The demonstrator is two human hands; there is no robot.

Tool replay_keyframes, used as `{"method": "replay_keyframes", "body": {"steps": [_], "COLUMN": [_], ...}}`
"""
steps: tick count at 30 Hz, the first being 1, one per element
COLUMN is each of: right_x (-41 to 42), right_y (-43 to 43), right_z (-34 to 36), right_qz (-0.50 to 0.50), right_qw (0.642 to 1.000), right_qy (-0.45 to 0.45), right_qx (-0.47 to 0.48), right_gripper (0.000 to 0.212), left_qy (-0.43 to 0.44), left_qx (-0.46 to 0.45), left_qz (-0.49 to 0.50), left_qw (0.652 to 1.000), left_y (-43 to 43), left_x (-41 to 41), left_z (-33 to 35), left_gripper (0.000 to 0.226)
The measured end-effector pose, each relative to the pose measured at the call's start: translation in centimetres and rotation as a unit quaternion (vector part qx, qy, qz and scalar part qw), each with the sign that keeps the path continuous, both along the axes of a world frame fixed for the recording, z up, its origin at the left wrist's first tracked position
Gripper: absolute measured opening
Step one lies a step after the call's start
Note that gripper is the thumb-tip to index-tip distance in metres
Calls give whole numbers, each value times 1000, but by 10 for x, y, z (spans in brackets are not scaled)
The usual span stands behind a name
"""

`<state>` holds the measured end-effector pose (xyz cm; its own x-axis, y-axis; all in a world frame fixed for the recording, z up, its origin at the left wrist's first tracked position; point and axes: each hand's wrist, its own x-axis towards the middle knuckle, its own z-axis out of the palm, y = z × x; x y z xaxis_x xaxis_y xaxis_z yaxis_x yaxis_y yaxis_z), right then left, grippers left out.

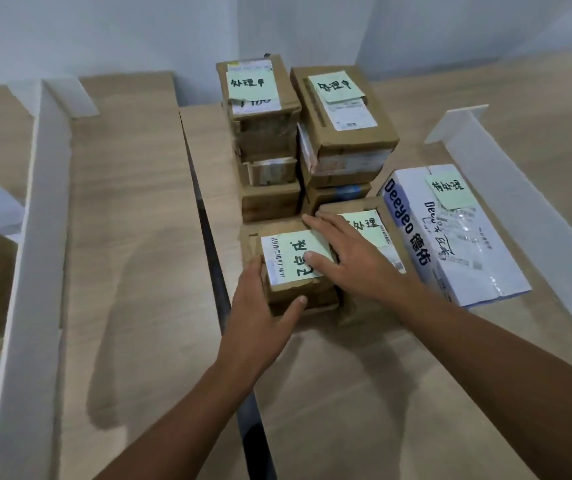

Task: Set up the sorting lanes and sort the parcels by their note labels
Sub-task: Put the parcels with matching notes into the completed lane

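Right of a white divider (35,237) on the bench (139,271), the left hand (260,317) grips the near left corner of a small brown parcel (315,296), thumb across its front, fingers seemingly curled round its side. The right hand (357,261) lies flat on the parcel's green note (298,252), fingers straight and spread, a white box (468,244) lying further right

Parcels (345,133), white dividers (40,202) on wooden table (132,220)

"Deeyeo 德佑" on white box (457,237)
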<state>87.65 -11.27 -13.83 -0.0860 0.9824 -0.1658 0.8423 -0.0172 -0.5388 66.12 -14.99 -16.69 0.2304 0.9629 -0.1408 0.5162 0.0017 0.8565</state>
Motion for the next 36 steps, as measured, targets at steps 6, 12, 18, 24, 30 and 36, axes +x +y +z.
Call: {"method": "replay_keyframes", "body": {"steps": [6,12,18,24,30,36], "right_x": [1,-11,-15,-29,-54,-83], "right_y": [2,-13,-47,-109,-176,-216], "right_z": [-2,33,127,200,237,248], "right_qz": [-7,-37,-24,12,62,43], "right_qw": [1000,994,969,948,927,927], "right_qy": [11,69,105,127,121,142], "right_qx": [19,81,222,293,349,345], "right_gripper": [68,72,72,75,72,71], "left_qy": [-21,-51,-80,-96,-114,-144], "left_qx": [-21,20,109,200,254,289], "left_qz": [26,23,-17,-24,-18,17], "left_qw": [999,998,991,975,960,946], "left_y": [-3,-1,-1,-58,-133,-172], "left_x": [9,5,-18,-34,-62,-93], "left_z": [-6,21,94,170,208,224], "left_gripper": [85,82,91,92,84,66]}}
